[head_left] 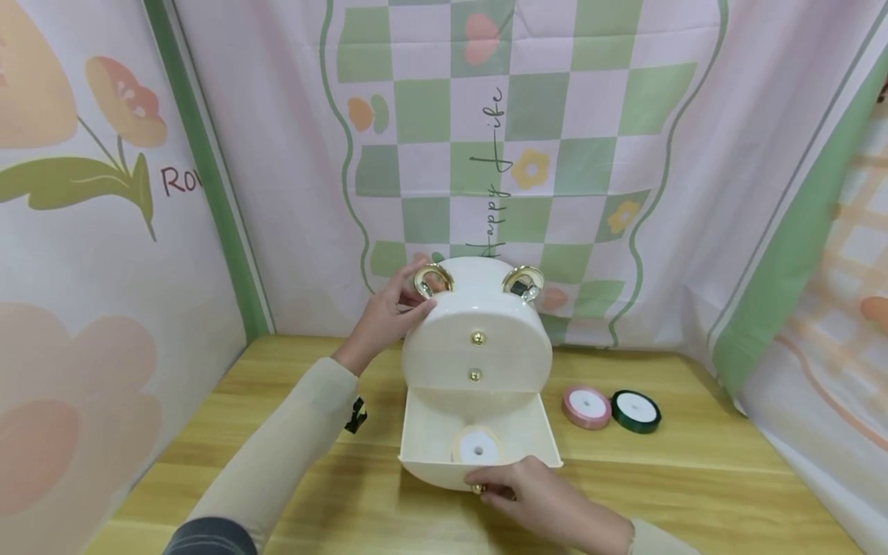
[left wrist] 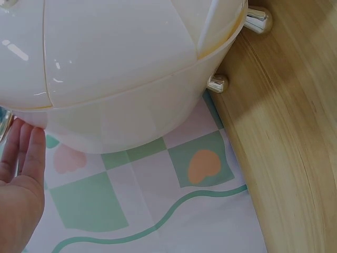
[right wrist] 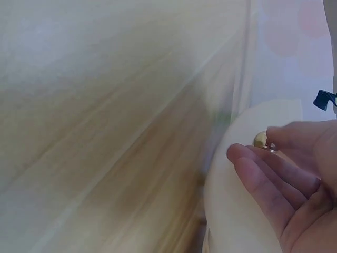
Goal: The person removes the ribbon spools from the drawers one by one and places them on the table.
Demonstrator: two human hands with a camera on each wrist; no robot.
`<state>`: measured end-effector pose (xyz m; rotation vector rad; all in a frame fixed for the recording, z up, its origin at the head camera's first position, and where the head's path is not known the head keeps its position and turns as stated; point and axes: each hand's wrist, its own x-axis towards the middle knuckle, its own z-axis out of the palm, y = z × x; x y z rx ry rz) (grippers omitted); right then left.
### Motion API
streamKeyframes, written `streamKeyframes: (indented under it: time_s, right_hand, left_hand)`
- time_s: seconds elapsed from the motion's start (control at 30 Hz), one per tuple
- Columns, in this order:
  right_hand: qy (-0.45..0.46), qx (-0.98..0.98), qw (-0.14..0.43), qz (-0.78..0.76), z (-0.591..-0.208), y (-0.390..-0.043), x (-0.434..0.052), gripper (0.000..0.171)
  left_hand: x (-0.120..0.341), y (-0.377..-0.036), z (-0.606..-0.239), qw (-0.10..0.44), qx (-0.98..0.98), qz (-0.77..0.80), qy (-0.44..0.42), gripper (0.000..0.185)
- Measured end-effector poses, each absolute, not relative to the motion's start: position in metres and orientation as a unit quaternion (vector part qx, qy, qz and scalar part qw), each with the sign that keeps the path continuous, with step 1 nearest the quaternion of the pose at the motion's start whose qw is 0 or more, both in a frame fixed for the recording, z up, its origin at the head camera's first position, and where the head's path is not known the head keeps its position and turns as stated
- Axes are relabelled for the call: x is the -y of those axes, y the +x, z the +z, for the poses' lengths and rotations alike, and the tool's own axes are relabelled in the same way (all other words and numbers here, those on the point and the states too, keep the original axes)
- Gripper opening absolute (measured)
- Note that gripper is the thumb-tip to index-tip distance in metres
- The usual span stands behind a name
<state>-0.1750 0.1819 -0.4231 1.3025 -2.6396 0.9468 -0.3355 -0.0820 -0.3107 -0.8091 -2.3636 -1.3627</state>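
**A:** Nearest to us, what did the right hand (head_left: 548, 501) do?

**B:** We curled its fingers (right wrist: 263, 182) round the small gold knob (right wrist: 260, 139) on the front of the open bottom drawer (head_left: 479, 443), pinching it. The drawer stood pulled out toward us on the wooden table (head_left: 694, 478), and a white ribbon roll (head_left: 477, 445) lay flat inside it.

**A:** And behind the drawer?

**B:** There stood the cream round-topped cabinet (head_left: 477, 339), with two more gold knobs on its face and two gold rings on top. We rested our left hand (head_left: 385, 317) against its upper left side by the left gold ring (head_left: 432, 280), fingers (left wrist: 23, 153) nearly straight, gripping nothing.

**A:** To the right?

**B:** A pink ribbon roll (head_left: 586, 407) and a dark green ribbon roll (head_left: 635, 411) lay side by side on the table, apart from the cabinet. Farthest, a checked backdrop (head_left: 527, 116) hung behind.
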Motion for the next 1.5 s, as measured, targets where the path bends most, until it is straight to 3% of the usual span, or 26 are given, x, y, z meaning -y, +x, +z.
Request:
streamKeyframes:
  time_s: [0.5,0.97,1.23,1.5]
  right_hand:
    - [0.428,0.843,0.009,0.325,-0.401,-0.175,-0.184,0.018]
    - [0.437,0.832,0.076,0.334,-0.366,-0.197,-0.185,0.011]
    - [0.402,0.851,0.012,0.337,-0.362,-0.212,-0.186,0.016]
    - [0.406,0.873,0.015,0.270,-0.371,-0.224,-0.182,0.026]
  left_hand:
    - [0.082,-0.335,-0.312,0.141,0.825,-0.475,-0.274,0.066]
    - [0.082,-0.336,-0.312,0.147,0.824,-0.473,-0.276,0.065]
    - [0.082,-0.335,-0.311,0.144,0.820,-0.479,-0.277,0.065]
    - [0.082,-0.336,-0.311,0.144,0.820,-0.480,-0.277,0.065]
